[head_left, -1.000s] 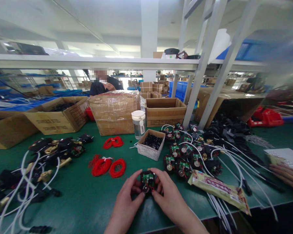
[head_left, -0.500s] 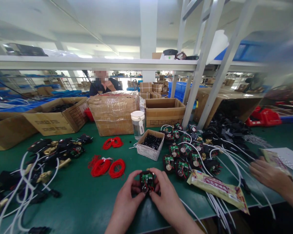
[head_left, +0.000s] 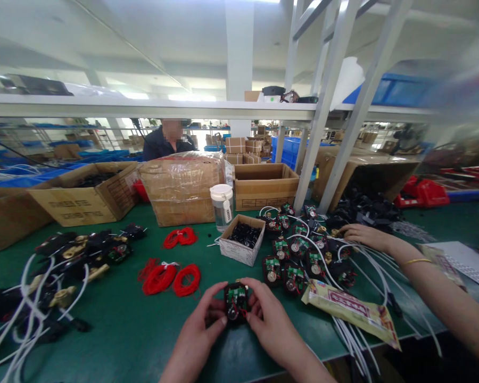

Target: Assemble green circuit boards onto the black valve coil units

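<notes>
Between my two hands, above the front of the green table, is a small black housing [head_left: 236,303] with a green circuit board, a round metal part and red wires facing up. My left hand [head_left: 207,324] grips its left side with thumb and fingers. From the right, my right hand [head_left: 265,316] pinches the other side, its thumb by the red wires. Similar housings with boards [head_left: 293,276] lie grouped to the right of my hands. Red wire coils [head_left: 187,280] lie to the left, and a small box of black parts [head_left: 242,235] stands behind.
A co-worker's arm [head_left: 415,260] reaches in from the right over white cables [head_left: 377,266]. A yellow snack packet [head_left: 353,311] lies near the front edge. Brass-fitted assemblies [head_left: 64,295] fill the left. Behind stand a lidded cup [head_left: 222,210], cardboard boxes [head_left: 181,186] and metal posts [head_left: 315,154].
The co-worker's hand has moved from the packet at right to the cables and housings further left. My hands still hold the housing; the view has shifted slightly.
</notes>
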A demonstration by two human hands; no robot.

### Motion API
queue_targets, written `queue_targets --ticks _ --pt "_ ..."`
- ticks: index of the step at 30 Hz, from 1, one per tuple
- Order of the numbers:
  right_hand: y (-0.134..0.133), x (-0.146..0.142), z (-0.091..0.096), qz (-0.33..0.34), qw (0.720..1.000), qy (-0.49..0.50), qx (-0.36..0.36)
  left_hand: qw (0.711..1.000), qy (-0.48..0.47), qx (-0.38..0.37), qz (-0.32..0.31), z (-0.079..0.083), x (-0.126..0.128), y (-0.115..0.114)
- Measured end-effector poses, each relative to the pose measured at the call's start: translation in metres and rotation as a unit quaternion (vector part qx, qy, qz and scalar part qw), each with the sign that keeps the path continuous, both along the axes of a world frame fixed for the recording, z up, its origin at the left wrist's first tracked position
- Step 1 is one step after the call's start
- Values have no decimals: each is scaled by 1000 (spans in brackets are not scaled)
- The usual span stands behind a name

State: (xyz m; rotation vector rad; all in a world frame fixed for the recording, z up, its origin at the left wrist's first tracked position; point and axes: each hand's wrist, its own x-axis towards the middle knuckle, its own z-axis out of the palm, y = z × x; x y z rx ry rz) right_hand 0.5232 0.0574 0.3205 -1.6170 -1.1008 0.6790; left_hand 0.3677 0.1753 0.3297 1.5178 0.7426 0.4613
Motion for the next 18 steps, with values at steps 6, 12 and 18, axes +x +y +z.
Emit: queue_targets --ticks 6,12,18 --pt "0 -1 5 -8 1000 1 4 1000 2 0 10 -2 0 3" --pt "-9 1 13 4 999 -35 11 1000 3 -7 6 -4 -1 6" --pt "-86 62 28 -124 946 -289 -75 998 14 -10 63 -11 -21 8"
